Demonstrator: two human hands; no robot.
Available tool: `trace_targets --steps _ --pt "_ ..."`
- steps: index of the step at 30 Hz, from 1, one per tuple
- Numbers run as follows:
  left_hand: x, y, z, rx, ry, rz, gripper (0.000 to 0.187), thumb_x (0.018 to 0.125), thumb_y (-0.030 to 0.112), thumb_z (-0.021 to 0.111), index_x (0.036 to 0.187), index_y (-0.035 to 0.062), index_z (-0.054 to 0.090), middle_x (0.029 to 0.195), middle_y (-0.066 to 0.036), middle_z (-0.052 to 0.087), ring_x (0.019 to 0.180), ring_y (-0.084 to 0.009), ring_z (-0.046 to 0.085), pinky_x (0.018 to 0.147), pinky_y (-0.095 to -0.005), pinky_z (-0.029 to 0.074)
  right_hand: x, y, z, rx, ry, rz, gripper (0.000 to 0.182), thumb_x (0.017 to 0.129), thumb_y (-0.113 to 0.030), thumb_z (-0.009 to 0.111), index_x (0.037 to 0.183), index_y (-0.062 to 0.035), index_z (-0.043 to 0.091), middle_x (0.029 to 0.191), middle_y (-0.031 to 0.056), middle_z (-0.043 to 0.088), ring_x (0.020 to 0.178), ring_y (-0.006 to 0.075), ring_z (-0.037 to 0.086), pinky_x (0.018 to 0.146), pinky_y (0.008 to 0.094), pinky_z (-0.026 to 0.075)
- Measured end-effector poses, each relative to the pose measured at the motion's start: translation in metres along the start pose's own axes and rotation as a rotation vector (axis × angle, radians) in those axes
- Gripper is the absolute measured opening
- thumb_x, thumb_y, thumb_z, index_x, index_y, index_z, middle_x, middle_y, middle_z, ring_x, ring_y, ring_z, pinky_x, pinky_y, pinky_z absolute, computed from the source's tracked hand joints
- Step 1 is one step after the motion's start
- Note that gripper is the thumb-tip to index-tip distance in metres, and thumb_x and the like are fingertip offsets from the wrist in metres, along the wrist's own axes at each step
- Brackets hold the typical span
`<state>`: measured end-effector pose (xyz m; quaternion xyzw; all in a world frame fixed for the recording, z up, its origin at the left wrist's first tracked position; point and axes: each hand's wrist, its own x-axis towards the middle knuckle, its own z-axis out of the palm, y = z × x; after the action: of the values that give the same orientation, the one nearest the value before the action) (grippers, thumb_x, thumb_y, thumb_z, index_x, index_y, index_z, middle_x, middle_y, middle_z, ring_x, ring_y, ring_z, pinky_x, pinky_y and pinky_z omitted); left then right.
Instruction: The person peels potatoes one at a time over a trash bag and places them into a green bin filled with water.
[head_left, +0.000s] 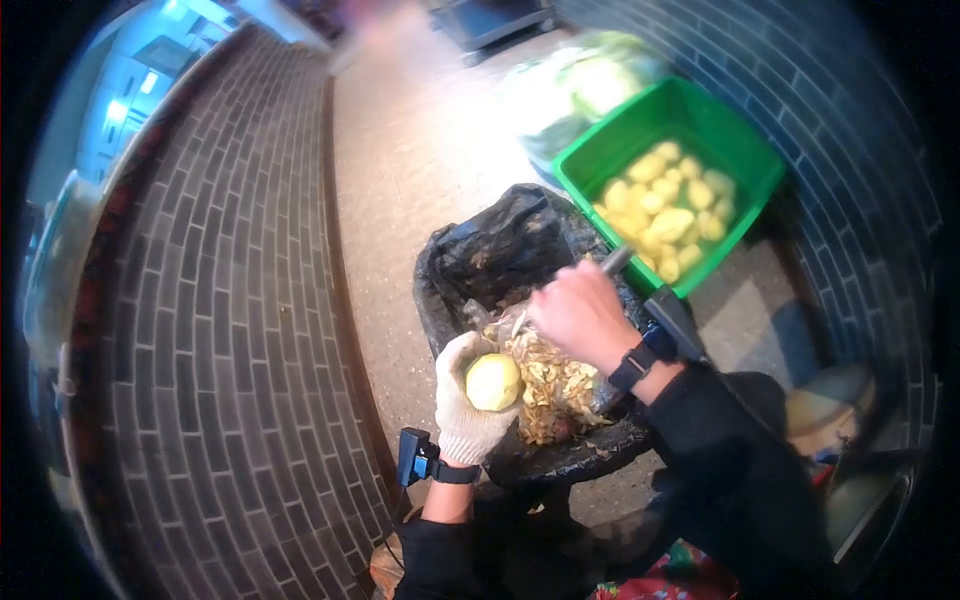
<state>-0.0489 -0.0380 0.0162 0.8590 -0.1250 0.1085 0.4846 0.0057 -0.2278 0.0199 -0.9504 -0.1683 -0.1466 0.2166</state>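
Observation:
My left hand [468,405], in a whitish knit glove, is closed around a peeled yellow potato [494,382]. Just above and to the right of it, my bare right hand [578,312] is wrapped around a tool with a grey handle [617,261]. The handle's end sticks out toward the green tub; motion blur and the fingers hide the working end, so its exact kind cannot be told. Both hands are over a bin lined with a black bag [450,262]. Brownish-yellow peelings [550,395] are heaped inside it.
A green tub [735,125] of peeled potatoes [672,215] stands beyond the bin at right. Behind it is a clear bag with pale green contents [590,85], perhaps cabbage. Brick-patterned walls [225,280] flank the speckled floor [400,150]. A dark wheeled object [492,25] is farther back.

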Motion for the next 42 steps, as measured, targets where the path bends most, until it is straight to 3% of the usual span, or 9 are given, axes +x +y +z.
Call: trace_targets --steps 3,11,17,19,24,31,35,38,42 --pt "0.004 0.003 -0.006 -0.098 -0.009 0.112 0.074 0.06 0.003 0.084 0.124 0.0039 0.047 0.114 -0.012 0.056 0.104 -0.0246 0.058 0.093 -0.0343 0.048 0.0 0.005 0.003 0.187 0.083 0.099 0.036 0.089 -0.019 0.049 0.057 -0.0066 0.062 0.059 0.0116 0.061 0.069 0.0288 0.06 0.071 0.044 0.042" --pt "0.009 0.003 0.009 0.047 -0.047 -0.15 0.063 0.059 0.0 0.079 0.117 0.0023 0.055 0.109 -0.013 0.058 0.101 -0.0275 0.059 0.09 -0.0358 0.048 -0.004 -0.026 0.009 0.26 0.452 -0.157 0.031 0.079 -0.012 0.062 0.05 -0.0098 0.052 0.057 0.0041 0.052 0.064 0.0229 0.052 0.066 0.039 0.039" --pt "0.011 0.016 0.001 0.131 -0.08 -0.154 0.061 0.058 -0.001 0.076 0.116 0.0027 0.055 0.108 -0.014 0.06 0.101 -0.0284 0.061 0.09 -0.0349 0.049 0.003 0.007 0.021 -0.07 0.407 -0.079 0.03 0.079 -0.012 0.062 0.05 -0.0113 0.053 0.057 0.0025 0.054 0.064 0.0214 0.053 0.065 0.0397 0.039" --pt "0.009 0.017 -0.002 0.103 -0.082 -0.147 0.062 0.058 -0.001 0.076 0.116 0.0031 0.055 0.109 -0.014 0.06 0.102 -0.0279 0.061 0.091 -0.0351 0.048 0.002 0.007 0.02 0.076 0.424 -0.005 0.031 0.079 -0.013 0.062 0.05 -0.0112 0.053 0.058 0.0032 0.056 0.065 0.0215 0.053 0.066 0.0396 0.04" --pt "0.004 -0.015 0.005 -0.078 -0.104 -0.337 0.064 0.062 0.013 0.085 0.118 0.0034 0.055 0.112 -0.016 0.061 0.104 -0.0297 0.06 0.091 -0.036 0.048 -0.003 -0.026 0.01 0.221 0.365 -0.152 0.027 0.08 -0.009 0.06 0.054 -0.0071 0.054 0.064 0.0043 0.057 0.066 0.0223 0.053 0.069 0.0388 0.041" --pt "-0.001 -0.021 0.003 0.064 -0.168 -0.338 0.063 0.062 0.009 0.081 0.119 0.0045 0.055 0.11 -0.016 0.062 0.103 -0.0302 0.061 0.091 -0.0365 0.049 -0.002 -0.016 0.027 0.2 0.356 -0.135 0.028 0.079 -0.009 0.061 0.052 -0.0075 0.054 0.061 0.0041 0.056 0.066 0.0218 0.053 0.069 0.0382 0.042" --pt "0.003 -0.004 -0.001 -0.035 -0.21 -0.397 0.06 0.062 0.005 0.077 0.119 0.0043 0.055 0.107 -0.011 0.064 0.097 -0.0221 0.062 0.087 -0.0321 0.05 0.002 0.0 0.036 0.003 0.336 -0.097 0.027 0.08 -0.011 0.06 0.054 -0.0069 0.055 0.059 0.0056 0.056 0.066 0.0236 0.054 0.069 0.0389 0.041" --pt "0.011 0.008 -0.009 -0.2 -0.229 -0.419 0.058 0.063 0.001 0.075 0.117 0.0041 0.055 0.103 -0.006 0.063 0.093 -0.0156 0.061 0.085 -0.0284 0.05 0.008 0.012 0.027 0.023 0.343 0.01 0.032 0.08 -0.014 0.061 0.049 -0.0099 0.054 0.057 0.0047 0.057 0.066 0.0228 0.054 0.068 0.0398 0.04" --pt "0.007 -0.013 -0.008 -0.372 -0.2 -0.481 0.059 0.065 -0.001 0.075 0.12 0.0021 0.053 0.104 -0.004 0.063 0.093 -0.0129 0.059 0.085 -0.0271 0.05 0.005 -0.008 0.011 0.154 0.37 -0.086 0.03 0.08 -0.014 0.061 0.051 -0.0095 0.055 0.059 0.0049 0.058 0.065 0.0227 0.054 0.068 0.0394 0.04"
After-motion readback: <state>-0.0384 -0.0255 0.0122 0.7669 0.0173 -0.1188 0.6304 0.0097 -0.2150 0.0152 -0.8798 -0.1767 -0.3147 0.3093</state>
